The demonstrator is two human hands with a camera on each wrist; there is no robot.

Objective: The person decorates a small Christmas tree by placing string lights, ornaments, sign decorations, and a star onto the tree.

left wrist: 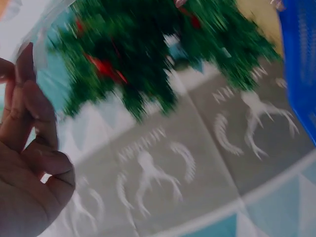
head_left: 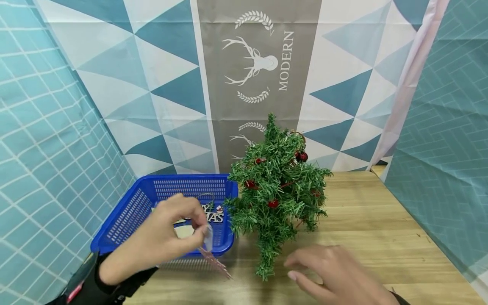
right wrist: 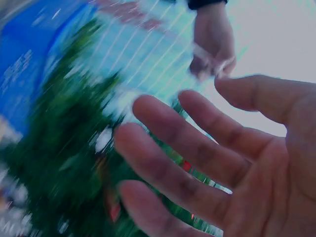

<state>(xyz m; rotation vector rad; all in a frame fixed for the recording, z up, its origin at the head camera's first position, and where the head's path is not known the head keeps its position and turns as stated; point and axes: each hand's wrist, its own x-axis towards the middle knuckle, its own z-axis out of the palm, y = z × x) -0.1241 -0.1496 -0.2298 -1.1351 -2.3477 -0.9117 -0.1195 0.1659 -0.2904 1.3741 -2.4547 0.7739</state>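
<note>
My left hand (head_left: 165, 233) pinches a translucent strip (head_left: 208, 238) between thumb and forefinger, over the basket's front edge. From under it a flat, pink glittery ornament (head_left: 215, 263) hangs tilted, seen nearly edge-on. A small artificial Christmas tree (head_left: 280, 186) with red bows and dark red baubles (head_left: 301, 156) stands to the right of that hand. My right hand (head_left: 335, 273), blurred, is at the tree's lower right with fingers spread and nothing in them. In the right wrist view its palm and relaxed fingers (right wrist: 192, 148) face the green branches.
A blue plastic basket (head_left: 114, 216) stands left of the tree, holding a silvery lettered sign (head_left: 215, 217) and other flat pieces. The wooden table (head_left: 381, 220) runs up to a patterned cloth backdrop (head_left: 171, 84), with a tiled-pattern sheet (head_left: 49, 127) on the left.
</note>
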